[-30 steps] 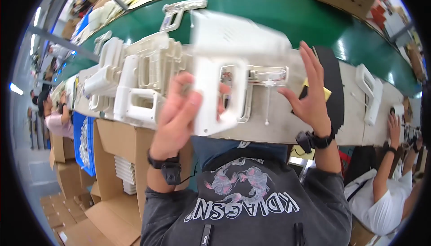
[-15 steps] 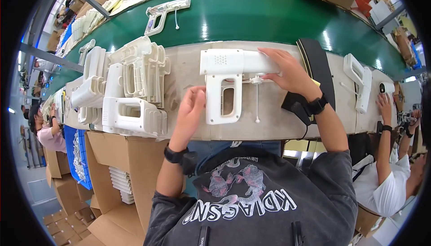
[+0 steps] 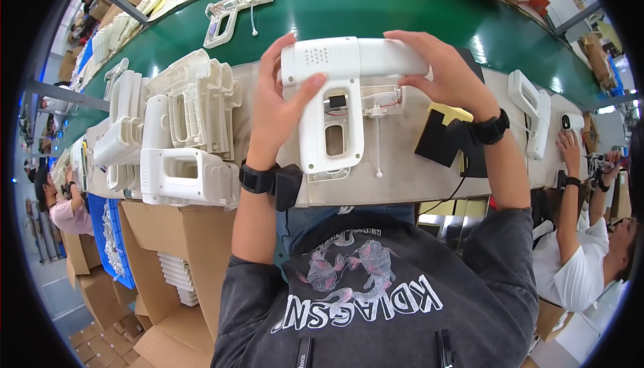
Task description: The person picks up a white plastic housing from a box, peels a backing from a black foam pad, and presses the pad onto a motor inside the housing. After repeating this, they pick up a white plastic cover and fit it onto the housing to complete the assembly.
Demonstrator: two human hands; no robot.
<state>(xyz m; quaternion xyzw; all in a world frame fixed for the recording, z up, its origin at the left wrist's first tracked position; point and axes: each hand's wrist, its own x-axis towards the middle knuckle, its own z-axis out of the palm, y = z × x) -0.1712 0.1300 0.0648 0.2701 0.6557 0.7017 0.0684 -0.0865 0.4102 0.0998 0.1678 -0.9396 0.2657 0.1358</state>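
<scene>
Both hands hold a white gun-shaped plastic shell half (image 3: 379, 57), with its grip and handle opening toward me. My left hand (image 3: 285, 93) grips the left end, its thumb on the face and its fingers over the far edge. My right hand (image 3: 446, 73) grasps the right end between thumb and fingers. Under the shell lies the matching lower half (image 3: 394, 101), partly covered. Wires and a small black part show inside it, and a thin white stem with a round tip (image 3: 379, 172) sticks out toward me. The two halves are apart, at least along the near and right sides.
Stacks of white shells (image 3: 188, 173) stand to the left. A green conveyor belt (image 3: 349, 6) runs behind, carrying an opened white unit (image 3: 235, 16). Black and yellow pads (image 3: 439, 136) lie right; further right are another white unit (image 3: 537, 120) and a co-worker's hand (image 3: 569, 150). Cardboard boxes (image 3: 157, 224) stand below left.
The upper shell half has been lifted and shifted away from me, exposing the wired half beneath. My left hand has moved from beside the grip up onto the left end.
</scene>
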